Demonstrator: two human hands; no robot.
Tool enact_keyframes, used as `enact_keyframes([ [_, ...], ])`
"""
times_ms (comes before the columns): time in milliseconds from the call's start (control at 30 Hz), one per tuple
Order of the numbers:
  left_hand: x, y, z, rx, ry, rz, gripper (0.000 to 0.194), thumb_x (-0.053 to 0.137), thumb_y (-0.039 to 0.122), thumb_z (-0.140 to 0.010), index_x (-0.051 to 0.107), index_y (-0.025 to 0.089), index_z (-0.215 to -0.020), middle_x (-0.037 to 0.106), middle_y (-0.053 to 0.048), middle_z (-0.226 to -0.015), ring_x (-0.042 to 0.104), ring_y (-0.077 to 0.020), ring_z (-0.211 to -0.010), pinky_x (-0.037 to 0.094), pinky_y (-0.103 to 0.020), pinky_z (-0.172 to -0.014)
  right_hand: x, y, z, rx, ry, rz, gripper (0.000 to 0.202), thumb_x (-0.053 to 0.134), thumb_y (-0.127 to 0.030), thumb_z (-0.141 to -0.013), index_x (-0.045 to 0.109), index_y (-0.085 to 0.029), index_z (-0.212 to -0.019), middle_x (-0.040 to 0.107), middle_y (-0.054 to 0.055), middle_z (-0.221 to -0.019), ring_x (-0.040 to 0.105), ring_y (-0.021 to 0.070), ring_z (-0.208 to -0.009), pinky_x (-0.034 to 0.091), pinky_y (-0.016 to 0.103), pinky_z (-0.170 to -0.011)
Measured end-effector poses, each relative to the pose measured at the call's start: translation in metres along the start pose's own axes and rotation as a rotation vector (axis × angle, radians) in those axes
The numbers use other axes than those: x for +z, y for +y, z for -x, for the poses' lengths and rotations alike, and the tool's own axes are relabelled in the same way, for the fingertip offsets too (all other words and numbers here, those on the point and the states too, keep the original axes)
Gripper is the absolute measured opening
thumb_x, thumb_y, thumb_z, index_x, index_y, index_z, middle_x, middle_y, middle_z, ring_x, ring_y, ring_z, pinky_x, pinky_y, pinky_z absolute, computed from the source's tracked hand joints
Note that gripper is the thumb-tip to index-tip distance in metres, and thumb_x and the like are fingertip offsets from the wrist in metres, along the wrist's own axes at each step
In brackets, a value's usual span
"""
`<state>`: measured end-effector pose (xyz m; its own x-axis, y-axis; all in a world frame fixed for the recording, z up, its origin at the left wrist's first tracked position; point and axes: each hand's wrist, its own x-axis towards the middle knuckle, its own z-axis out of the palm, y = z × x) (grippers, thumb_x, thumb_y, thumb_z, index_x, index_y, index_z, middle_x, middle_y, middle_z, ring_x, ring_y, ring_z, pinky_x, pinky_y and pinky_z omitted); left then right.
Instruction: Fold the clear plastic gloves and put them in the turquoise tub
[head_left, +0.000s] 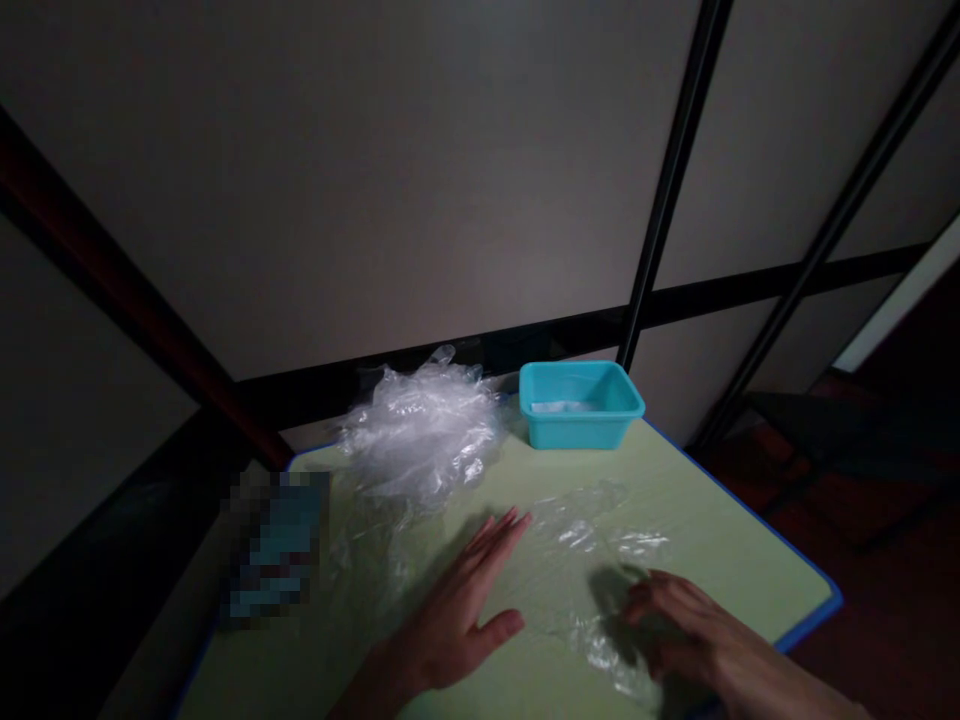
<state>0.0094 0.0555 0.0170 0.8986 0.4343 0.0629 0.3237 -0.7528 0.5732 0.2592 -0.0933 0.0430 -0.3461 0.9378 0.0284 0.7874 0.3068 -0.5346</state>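
Observation:
My left hand (457, 610) is stretched out over the table, fingers straight and thumb apart, holding nothing. A thin clear plastic piece (581, 540), crinkled and shiny, lies spread between my hands; it looks like a disposable glove, though its outline is hard to make out. Above its right side is my right hand (682, 625), with fingers bent and the thumb apart, and no held thing visible. Beyond my left hand rises a loose heap of clear plastic gloves (424, 430), with a finger-like tip sticking up.
A turquoise plastic tub (581, 432) stands at the table's far right, something whitish inside. A blurred bluish object (281, 545) lies by the left edge. The pale green table (720, 530) has a blue rim and adjoins panelled sliding doors (420, 180). Dark furniture (847, 440) is at right.

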Motion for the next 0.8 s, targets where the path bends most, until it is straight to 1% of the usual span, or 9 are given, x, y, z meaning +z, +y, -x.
enact_keyframes([
  [33,0.002,0.003,0.002,-0.004,-0.025,0.049,0.063,0.038,0.044,-0.087,0.005,0.027,-0.138,0.016,-0.001,-0.144,0.011,-0.022,-0.131,0.015,-0.04,-0.106,0.001,-0.002,0.002,0.018,0.005,0.004,0.044,0.071,-0.021,-0.059,0.064,-0.029,-0.101,0.058,0.006,-0.112,0.049,0.0316,-0.107,0.042,0.045,-0.089],
  [100,0.007,0.01,0.003,-0.003,-0.074,0.151,0.061,0.04,0.041,-0.087,0.008,0.029,-0.137,0.03,0.0,-0.14,0.019,-0.0201,-0.129,0.02,-0.037,-0.104,0.007,-0.004,0.005,0.056,0.02,0.011,0.04,0.07,-0.017,-0.058,0.066,-0.03,-0.096,0.06,0.006,-0.107,0.052,0.0302,-0.1,0.045,0.043,-0.084],
  [167,0.014,0.016,0.003,-0.004,-0.109,0.236,0.059,0.043,0.035,-0.087,0.01,0.031,-0.136,0.041,0.002,-0.133,0.029,-0.0179,-0.125,0.024,-0.035,-0.102,0.013,-0.002,0.01,0.084,0.034,0.004,0.04,0.067,-0.015,-0.059,0.065,-0.03,-0.096,0.06,0.006,-0.105,0.053,0.0295,-0.099,0.044,0.044,-0.084],
  [267,0.021,0.022,-0.001,-0.017,-0.132,0.302,0.056,0.047,0.026,-0.086,0.019,0.031,-0.134,0.049,0.004,-0.126,0.038,-0.0151,-0.118,0.027,-0.03,-0.1,0.022,0.005,0.018,0.075,0.042,-0.061,0.036,0.062,-0.014,-0.064,0.063,-0.028,-0.098,0.06,0.006,-0.103,0.053,0.0275,-0.099,0.043,0.044,-0.087],
  [433,0.025,0.026,-0.006,-0.071,-0.121,0.366,0.048,0.049,0.021,-0.085,0.03,0.027,-0.128,0.056,0.004,-0.118,0.04,-0.0142,-0.116,0.026,-0.03,-0.099,0.028,0.01,0.02,0.005,0.057,-0.22,0.013,0.054,-0.018,-0.078,0.064,-0.026,-0.082,0.058,0.004,-0.096,0.053,0.0212,-0.094,0.045,0.038,-0.083],
  [533,0.026,0.026,-0.006,-0.078,-0.095,0.414,0.044,0.048,0.021,-0.084,0.034,0.025,-0.126,0.058,0.002,-0.115,0.042,-0.015,-0.114,0.026,-0.031,-0.099,0.023,0.005,0.014,0.005,0.03,-0.287,0.015,0.05,-0.017,-0.081,0.061,-0.024,-0.074,0.058,0.004,-0.09,0.054,0.0183,-0.087,0.046,0.033,-0.077],
  [633,0.027,0.024,-0.006,-0.083,-0.073,0.457,0.041,0.047,0.02,-0.084,0.037,0.023,-0.124,0.059,0.0,-0.113,0.044,-0.0159,-0.112,0.028,-0.032,-0.098,0.014,0.0,0.005,0.029,0.024,-0.338,0.013,0.049,-0.016,-0.082,0.06,-0.022,-0.076,0.056,0.004,-0.09,0.054,0.0165,-0.087,0.045,0.029,-0.075],
  [700,0.029,0.023,-0.006,-0.085,-0.057,0.482,0.041,0.046,0.019,-0.085,0.037,0.023,-0.124,0.059,-0.001,-0.111,0.047,-0.0154,-0.108,0.03,-0.031,-0.097,0.007,-0.001,-0.004,0.037,0.057,-0.355,0.012,0.048,-0.016,-0.083,0.058,-0.02,-0.077,0.055,0.003,-0.087,0.053,0.0152,-0.084,0.044,0.027,-0.074],
  [800,0.031,0.021,-0.006,-0.075,-0.029,0.489,0.042,0.046,0.017,-0.084,0.036,0.021,-0.125,0.059,-0.002,-0.11,0.051,-0.0145,-0.104,0.035,-0.028,-0.094,0.001,0.004,-0.019,0.056,0.147,-0.365,0.013,0.046,-0.018,-0.084,0.054,-0.019,-0.075,0.055,0.002,-0.079,0.053,0.014,-0.076,0.043,0.026,-0.069],
])
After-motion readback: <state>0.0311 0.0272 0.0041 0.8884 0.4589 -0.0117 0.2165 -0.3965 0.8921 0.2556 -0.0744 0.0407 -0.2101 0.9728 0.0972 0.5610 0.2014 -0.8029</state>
